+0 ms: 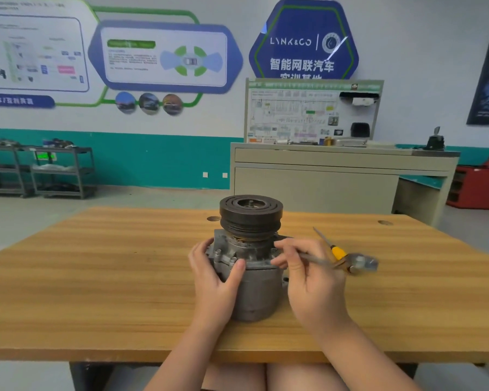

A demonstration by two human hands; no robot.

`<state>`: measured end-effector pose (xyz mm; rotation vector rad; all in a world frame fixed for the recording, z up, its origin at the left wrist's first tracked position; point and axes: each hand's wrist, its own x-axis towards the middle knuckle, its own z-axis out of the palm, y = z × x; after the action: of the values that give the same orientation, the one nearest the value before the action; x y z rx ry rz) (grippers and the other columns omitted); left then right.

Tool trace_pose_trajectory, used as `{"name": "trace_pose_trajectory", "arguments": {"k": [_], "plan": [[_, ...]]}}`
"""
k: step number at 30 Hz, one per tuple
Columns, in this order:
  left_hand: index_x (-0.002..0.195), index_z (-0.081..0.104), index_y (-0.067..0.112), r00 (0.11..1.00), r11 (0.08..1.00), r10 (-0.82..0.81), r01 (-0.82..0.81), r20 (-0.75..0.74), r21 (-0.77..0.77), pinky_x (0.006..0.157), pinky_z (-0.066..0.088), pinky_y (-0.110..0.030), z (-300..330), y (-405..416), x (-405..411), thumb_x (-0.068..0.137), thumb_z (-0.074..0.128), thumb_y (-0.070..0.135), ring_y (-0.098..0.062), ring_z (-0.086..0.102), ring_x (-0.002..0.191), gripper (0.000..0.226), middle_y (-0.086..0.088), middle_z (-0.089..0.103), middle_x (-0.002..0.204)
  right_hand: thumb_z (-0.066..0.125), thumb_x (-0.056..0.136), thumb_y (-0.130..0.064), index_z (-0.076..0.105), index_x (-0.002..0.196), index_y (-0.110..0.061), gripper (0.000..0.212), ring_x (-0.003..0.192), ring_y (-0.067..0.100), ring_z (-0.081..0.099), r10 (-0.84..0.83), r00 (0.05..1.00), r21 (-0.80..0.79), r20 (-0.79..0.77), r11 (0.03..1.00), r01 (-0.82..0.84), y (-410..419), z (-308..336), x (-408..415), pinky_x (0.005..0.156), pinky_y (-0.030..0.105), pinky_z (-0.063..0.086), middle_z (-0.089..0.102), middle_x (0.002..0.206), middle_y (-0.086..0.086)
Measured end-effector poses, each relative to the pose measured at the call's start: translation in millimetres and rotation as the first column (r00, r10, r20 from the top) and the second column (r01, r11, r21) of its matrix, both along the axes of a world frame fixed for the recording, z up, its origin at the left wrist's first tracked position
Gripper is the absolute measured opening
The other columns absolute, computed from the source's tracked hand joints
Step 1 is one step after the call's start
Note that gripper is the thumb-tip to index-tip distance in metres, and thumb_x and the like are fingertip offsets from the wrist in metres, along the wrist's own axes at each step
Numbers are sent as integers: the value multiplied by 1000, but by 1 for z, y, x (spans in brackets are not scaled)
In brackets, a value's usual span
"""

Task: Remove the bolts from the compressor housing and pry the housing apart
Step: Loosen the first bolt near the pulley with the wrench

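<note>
In the head view, a grey cast-metal compressor housing with a dark grooved pulley on top stands upright near the middle of the light wood-grain worktop, just in front of the person. The left hand is wrapped around the housing's left side, thumb laid across the front just below the bolted flange, steadying it. The right hand is closed on a slim metal tool shaft, pinched between thumb and fingers, its tip held at the flange on the right side of the housing; the far end of the tool is blurred, so its type is hard to tell. A screwdriver with a yellow handle lies on the worktop just behind the right hand. Several small bolt heads show on the flange near the left thumb.

The step in hand looks like bolt removal, with the housing halves not yet parted. The next move likely calls for a firm left-hand brace while the tool is seated squarely on a bolt, then turning without slipping off the head.
</note>
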<state>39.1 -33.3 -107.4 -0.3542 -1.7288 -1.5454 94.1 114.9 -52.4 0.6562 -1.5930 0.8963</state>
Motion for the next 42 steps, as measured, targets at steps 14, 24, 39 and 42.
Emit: {"name": "trace_pose_trajectory", "arguments": {"k": [14,24,39,42], "plan": [[127,36,31,1000,1000,-12,12,10,8,92,28,3,1,-1,2,71,59,57,19,38,115,66,18,36,125,29,107,-23,48,89,-11,28,32,10,35,840,529,-975,122,202,-96,11,37,-42,33,16,26,52,53,7],[123,34,36,1000,1000,-15,15,7,18,91,28,3,1,-1,1,69,60,57,20,38,114,63,19,36,124,36,102,-24,49,93,-12,20,64,25,69,607,779,-693,156,629,-352,19,31,0,61,30,57,70,80,8],[127,37,27,1000,1000,1,-1,3,8,93,28,1,0,-1,1,71,59,57,17,38,116,68,16,38,124,37,105,-39,53,106,-17,28,79,2,62,-121,991,37,-65,992,123,-16,-11,4,71,10,49,65,89,-8],[127,37,26,1000,1000,8,-8,2,7,93,27,2,0,-1,2,71,59,57,18,38,115,68,17,38,123,37,104,-33,53,104,-24,19,75,2,59,-25,996,-63,-86,998,20,-17,-12,0,70,12,48,66,86,-2]]}}
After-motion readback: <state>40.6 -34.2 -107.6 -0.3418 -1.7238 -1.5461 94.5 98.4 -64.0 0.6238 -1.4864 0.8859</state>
